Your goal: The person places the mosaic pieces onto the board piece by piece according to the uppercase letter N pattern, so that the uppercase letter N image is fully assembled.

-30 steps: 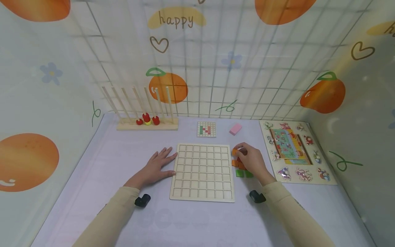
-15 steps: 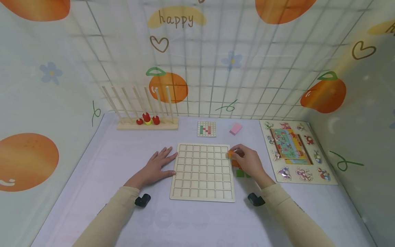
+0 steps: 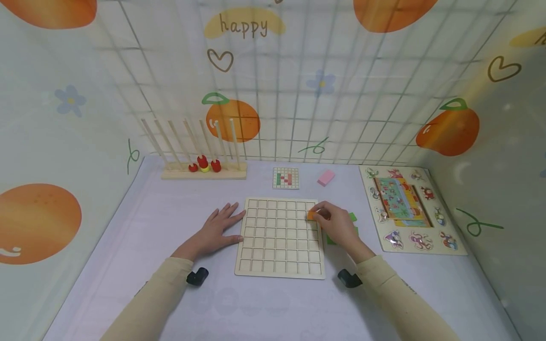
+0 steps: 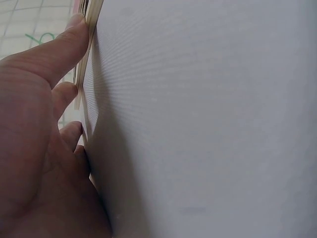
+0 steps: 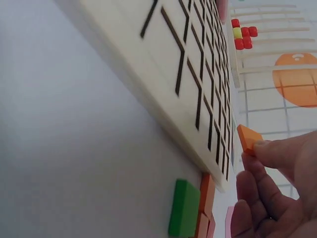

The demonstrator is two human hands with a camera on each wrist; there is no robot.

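A pale wooden grid board (image 3: 276, 237) lies in the middle of the white table. My left hand (image 3: 216, 232) rests on the cloth with fingers spread, thumb and index finger touching the board's left edge. Between thumb and fingers of my right hand (image 3: 340, 226) I pinch an orange square tile (image 3: 311, 216), over the upper right cells of the board. From the right wrist view, the orange tile (image 5: 249, 139) looks tilted and raised above the board. Green tiles (image 3: 330, 240) lie right of the board, partly under my right hand. Beside a green tile (image 5: 184, 208) are more orange tiles (image 5: 206, 193).
Behind the board lie a small pattern card (image 3: 286, 178) and a pink block (image 3: 326, 178). A wooden peg rack (image 3: 204, 174) with red and yellow beads stands back left. On the right is an animal picture puzzle board (image 3: 405, 246). Printed curtains enclose the table.
My right hand has carried the orange tile left, from beside the board to over its upper right cells. More green tiles show behind the hand. My left hand stays put.
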